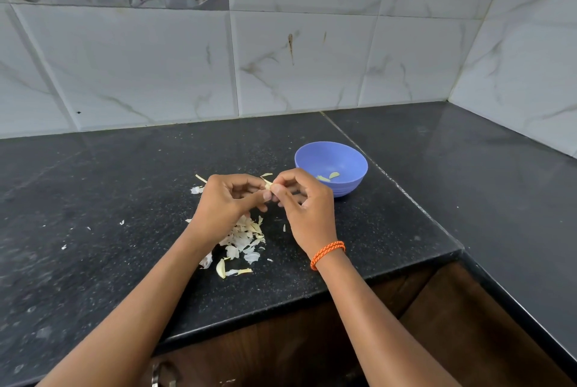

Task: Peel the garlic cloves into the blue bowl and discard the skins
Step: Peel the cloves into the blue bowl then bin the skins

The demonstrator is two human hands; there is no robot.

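Observation:
My left hand [229,199] and my right hand [301,202] meet above the black counter, fingertips together. Between them they pinch a small garlic clove [268,184] with a strip of pale skin sticking up from it. The blue bowl [346,155] stands just right of my right hand, with two peeled cloves [328,177] lying inside. Below my hands a pile of garlic skins [243,238] is spread on the counter, partly hidden by my left wrist.
The black granite counter [109,199] runs left and wraps round a corner at the right. Tiled walls rise behind and to the right. Loose skin flakes [196,189] lie left of my hands. The counter's front edge [312,293] is close, with brown cabinets below.

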